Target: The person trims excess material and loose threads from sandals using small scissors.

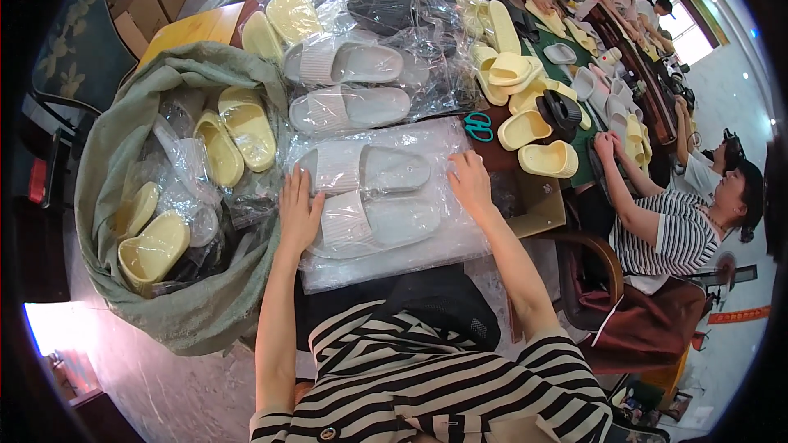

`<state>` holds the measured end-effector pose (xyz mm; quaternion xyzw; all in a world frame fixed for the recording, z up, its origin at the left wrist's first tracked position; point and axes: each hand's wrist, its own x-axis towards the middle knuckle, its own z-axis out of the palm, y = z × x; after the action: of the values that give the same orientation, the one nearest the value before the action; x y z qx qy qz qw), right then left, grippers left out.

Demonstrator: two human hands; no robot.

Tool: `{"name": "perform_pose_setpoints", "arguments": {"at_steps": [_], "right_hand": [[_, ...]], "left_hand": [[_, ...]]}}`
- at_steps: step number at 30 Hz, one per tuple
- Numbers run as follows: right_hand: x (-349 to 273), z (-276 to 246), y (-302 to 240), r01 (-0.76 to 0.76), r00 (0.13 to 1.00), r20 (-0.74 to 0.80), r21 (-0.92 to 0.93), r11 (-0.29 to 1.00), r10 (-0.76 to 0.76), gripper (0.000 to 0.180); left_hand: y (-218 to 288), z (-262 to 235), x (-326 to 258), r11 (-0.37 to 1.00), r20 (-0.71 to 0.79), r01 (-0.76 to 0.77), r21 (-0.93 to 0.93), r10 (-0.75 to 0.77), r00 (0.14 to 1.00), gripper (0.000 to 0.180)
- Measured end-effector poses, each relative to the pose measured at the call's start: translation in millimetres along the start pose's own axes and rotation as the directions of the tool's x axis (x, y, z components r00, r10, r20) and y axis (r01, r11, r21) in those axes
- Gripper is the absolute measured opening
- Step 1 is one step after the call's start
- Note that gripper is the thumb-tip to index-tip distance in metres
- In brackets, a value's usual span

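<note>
On the left, a big green sack [185,320] is packed with yellow slippers [248,131] and film-wrapped pale ones; the dark items deeper down can hardly be made out. In the middle, clear plastic [455,242] is spread. At right, a cardboard box [542,222] is partly blocked by the forearm, its contents lost in shade. On the plastic, a pale grey pair [343,226] is veiled by glare, its toes touched by the unclenched left hand [300,207]. The plastic's right edge is met by the right hand [472,184]; whether it is pinched cannot be told. Just beyond, teal scissors [469,133] are seen.
</note>
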<state>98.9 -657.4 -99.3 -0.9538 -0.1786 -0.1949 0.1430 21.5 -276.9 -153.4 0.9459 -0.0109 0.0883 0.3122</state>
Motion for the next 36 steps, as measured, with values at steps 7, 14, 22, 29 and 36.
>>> {"name": "perform_pose_setpoints", "arguments": {"at_steps": [7, 14, 22, 29, 36], "right_hand": [[0.5, -12.9, -16.3, 0.249, 0.963, 0.071, 0.143, 0.958, -0.261, 0.020], [-15.7, -1.8, 10.8, 0.349, 0.914, 0.257, -0.107, 0.931, -0.314, 0.028], [12.0, 29.8, 5.1, -0.566, 0.753, 0.630, 0.474, 0.675, 0.189, 0.059], [12.9, 22.3, -20.4, -0.827, 0.549, 0.829, 0.520, 0.212, 0.109, 0.095], [-9.6, 17.2, -27.6, -0.456, 0.826, 0.554, 0.766, 0.454, -0.105, 0.087]], "left_hand": [[2.7, 0.5, -0.2, 0.999, 0.016, 0.010, 0.032, -0.010, 1.000, 0.062], [3.5, -0.9, 0.8, 0.997, 0.068, 0.056, 0.054, -0.060, 0.996, 0.063], [3.9, -1.9, 0.9, 0.998, 0.080, 0.043, 0.042, -0.046, 0.996, 0.064], [2.7, 1.0, -2.8, 0.996, 0.051, 0.086, 0.026, -0.088, 0.995, 0.066], [3.6, 3.4, 1.7, 0.996, 0.018, 0.077, -0.032, -0.077, 0.997, 0.074]]}}
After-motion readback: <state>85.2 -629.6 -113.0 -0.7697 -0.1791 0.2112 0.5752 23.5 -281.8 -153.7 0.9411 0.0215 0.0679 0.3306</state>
